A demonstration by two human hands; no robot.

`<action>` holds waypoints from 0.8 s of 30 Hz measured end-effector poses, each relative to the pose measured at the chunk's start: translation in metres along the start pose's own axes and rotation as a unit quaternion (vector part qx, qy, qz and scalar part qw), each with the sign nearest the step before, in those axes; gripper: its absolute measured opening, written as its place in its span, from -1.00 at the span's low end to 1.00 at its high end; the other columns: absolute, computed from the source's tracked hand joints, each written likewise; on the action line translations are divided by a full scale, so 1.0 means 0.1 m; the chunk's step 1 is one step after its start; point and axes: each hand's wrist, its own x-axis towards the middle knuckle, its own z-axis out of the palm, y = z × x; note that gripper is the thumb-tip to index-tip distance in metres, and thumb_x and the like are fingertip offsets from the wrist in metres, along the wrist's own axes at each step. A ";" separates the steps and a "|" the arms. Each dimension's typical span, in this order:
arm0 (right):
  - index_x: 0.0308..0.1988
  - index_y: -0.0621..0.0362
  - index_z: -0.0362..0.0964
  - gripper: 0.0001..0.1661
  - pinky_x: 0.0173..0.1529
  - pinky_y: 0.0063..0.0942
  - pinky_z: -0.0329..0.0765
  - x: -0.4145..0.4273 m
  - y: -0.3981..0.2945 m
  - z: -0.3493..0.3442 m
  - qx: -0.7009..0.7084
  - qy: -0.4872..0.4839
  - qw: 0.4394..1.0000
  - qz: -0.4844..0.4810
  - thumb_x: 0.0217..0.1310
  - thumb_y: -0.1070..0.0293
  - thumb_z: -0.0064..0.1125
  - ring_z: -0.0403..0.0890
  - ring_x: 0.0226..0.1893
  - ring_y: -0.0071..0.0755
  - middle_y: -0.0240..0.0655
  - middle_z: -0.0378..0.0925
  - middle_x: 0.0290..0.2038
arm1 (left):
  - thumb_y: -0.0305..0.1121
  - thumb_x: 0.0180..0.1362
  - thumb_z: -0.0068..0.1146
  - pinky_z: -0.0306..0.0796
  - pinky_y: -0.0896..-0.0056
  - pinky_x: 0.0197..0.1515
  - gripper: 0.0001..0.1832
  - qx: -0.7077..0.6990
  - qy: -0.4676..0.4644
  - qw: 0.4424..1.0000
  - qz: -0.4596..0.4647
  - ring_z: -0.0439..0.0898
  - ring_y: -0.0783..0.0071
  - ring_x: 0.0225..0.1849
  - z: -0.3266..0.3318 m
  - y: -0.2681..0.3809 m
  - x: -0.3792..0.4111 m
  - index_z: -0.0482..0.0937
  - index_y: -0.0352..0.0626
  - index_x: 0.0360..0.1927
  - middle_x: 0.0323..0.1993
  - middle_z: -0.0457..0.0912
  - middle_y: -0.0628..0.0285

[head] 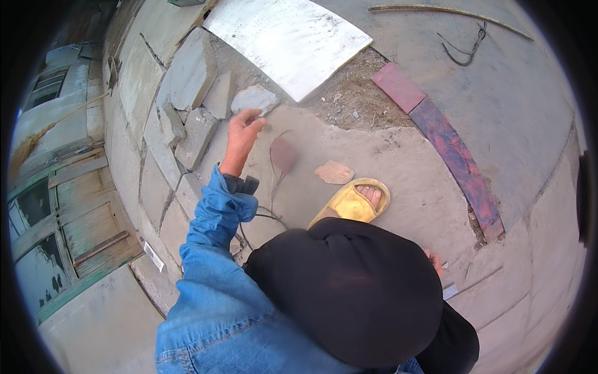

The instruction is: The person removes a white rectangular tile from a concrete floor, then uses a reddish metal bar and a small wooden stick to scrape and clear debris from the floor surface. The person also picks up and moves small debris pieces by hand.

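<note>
My left hand [244, 135], below a rolled blue denim sleeve, is raised over the ground with its fingers loosely bent and apart. I see nothing clearly held in it. Just past its fingertips lies a pale grey stone piece [254, 99]. A blurred reddish-brown flat piece [284, 154] is right of my wrist; whether it rests on the ground or is in motion is unclear. Near my yellow slide sandal [357, 202] sits a flat pinkish stone piece [334, 172]. My right hand [435, 262] shows only partly beside my black-clad knee, which hides the rest.
Broken concrete slabs [194, 135] lie to the left. A white panel [289, 42] is ahead, beside loose rubble [350, 98]. Reddish strips [455, 154] curve along the right. Dark cable [271, 215] runs near my knee. Bent wire [467, 51] lies farther off. A worn wooden door [84, 210] is at left.
</note>
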 end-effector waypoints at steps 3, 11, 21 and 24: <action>-0.47 0.26 0.44 -0.70 -0.45 -0.60 0.41 0.00 -0.02 -0.01 0.008 -0.024 0.996 -0.085 0.31 0.31 0.19 0.46 -0.60 -0.68 -0.38 0.55 -0.63 | -0.34 0.07 0.32 0.40 0.53 -0.34 -0.59 0.041 -0.004 0.996 -0.074 0.51 0.58 -0.35 -0.18 -0.38 -0.41 0.60 -0.38 -0.03 -0.34 0.58 0.31; -0.49 0.28 0.46 -0.68 -0.45 -0.60 0.43 0.03 0.15 -0.07 -0.060 0.015 0.998 -0.007 0.27 0.31 0.23 0.49 -0.60 -0.68 -0.37 0.57 -0.63 | -0.26 -0.20 0.53 0.48 0.39 -0.22 -0.37 0.199 0.040 0.976 -0.075 0.58 0.42 -0.31 0.58 -0.50 -0.77 0.53 -0.46 -0.10 -0.35 0.60 0.12; -0.53 0.27 0.42 -0.66 -0.52 -0.61 0.34 0.01 0.03 0.01 -0.015 0.037 0.998 -0.056 0.29 0.33 0.21 0.41 -0.63 -0.72 -0.41 0.52 -0.67 | -0.34 0.11 0.30 0.26 0.57 -0.43 -0.73 -0.198 -0.103 0.950 -0.217 0.48 0.64 -0.43 0.39 -0.45 -0.63 0.57 -0.17 -0.13 -0.36 0.60 0.36; -0.54 0.29 0.43 -0.66 -0.50 -0.57 0.37 -0.02 -0.01 0.02 -0.033 0.050 0.997 -0.057 0.26 0.33 0.23 0.43 -0.63 -0.69 -0.37 0.52 -0.67 | -0.34 0.17 0.27 0.30 0.56 -0.38 -0.77 -0.306 -0.063 0.924 -0.218 0.50 0.60 -0.42 0.57 0.07 -0.38 0.56 -0.16 -0.13 -0.35 0.61 0.35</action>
